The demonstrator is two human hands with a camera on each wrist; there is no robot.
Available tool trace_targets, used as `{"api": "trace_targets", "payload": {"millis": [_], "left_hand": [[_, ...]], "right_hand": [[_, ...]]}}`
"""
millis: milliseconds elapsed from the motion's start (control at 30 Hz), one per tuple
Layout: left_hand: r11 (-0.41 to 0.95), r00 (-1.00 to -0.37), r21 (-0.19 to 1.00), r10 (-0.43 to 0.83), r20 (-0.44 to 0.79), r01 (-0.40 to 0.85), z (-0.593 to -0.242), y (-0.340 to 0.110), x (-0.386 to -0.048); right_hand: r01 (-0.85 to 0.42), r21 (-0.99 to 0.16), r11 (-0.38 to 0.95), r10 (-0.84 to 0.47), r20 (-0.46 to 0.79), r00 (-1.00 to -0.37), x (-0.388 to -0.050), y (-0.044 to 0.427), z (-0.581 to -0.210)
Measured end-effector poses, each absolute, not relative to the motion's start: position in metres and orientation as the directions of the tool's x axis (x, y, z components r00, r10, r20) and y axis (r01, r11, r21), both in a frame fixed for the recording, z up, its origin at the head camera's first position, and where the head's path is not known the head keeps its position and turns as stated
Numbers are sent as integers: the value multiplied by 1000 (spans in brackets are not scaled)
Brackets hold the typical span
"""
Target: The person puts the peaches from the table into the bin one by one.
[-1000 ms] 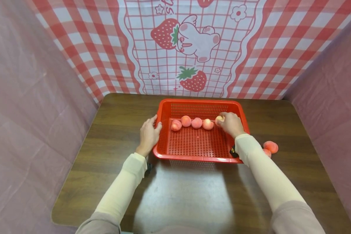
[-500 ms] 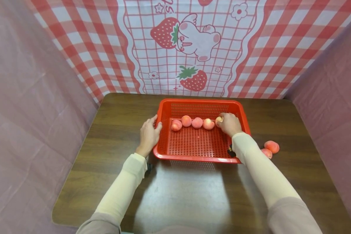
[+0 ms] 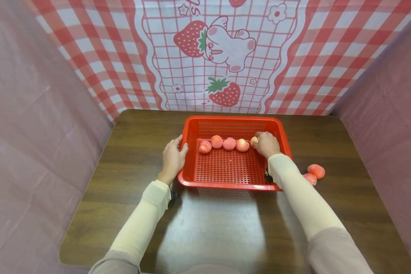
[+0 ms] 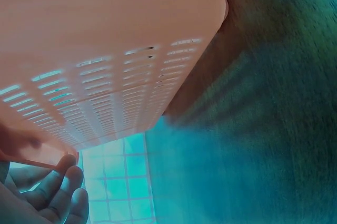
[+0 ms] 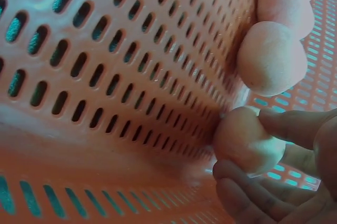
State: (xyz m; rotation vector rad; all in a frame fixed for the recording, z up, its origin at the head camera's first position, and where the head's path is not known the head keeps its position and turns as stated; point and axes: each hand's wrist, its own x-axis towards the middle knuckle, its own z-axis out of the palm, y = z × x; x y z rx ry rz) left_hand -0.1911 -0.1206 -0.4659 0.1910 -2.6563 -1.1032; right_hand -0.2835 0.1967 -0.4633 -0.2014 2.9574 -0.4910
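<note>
A red perforated plastic basket [image 3: 226, 186] stands on the table. My left hand [image 3: 172, 158] grips its left rim, thumb on top; in the left wrist view, curled fingers [image 4: 68, 184] touch the rim from outside. Inside the basket my right hand [image 3: 268, 144] pinches a pale peach [image 5: 245, 139] between thumb and fingers, low against the basket floor. Left of it several pinkish peaches [image 3: 229, 144] form a row across the basket. In the right wrist view, the nearest of these peaches [image 5: 268, 58] sits just beyond the held one.
Two peaches [image 3: 316, 171] lie on the wooden table [image 3: 123, 163] right of the basket, one partly behind the right sleeve. A red-and-white strawberry-print cloth [image 3: 222, 57] hangs behind the table. Pink cloth [image 3: 380, 99] hangs at both sides.
My right hand has shifted slightly left with the peach, nearer the row. My left hand stays on the rim. The whole head view has drifted a little.
</note>
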Motion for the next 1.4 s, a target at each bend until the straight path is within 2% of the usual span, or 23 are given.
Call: {"api": "trace_targets", "payload": {"millis": [167,833,1400], "left_hand": [[702,-957,712,-221,189,-21,-468,-120,-190],[686,-956,727,-239,172,-41,-467,-121,-191],[688,-957,725,-233,176,-34,-467,-120,-191]], "right_hand": [[-143,-331,933,-189,-112,-975,-286,198,-468],[-115,-362,925,-174,-134,-976,-289,195,-469],[-122,-316,941,-169,-124,-978,-286,196,-467]]}}
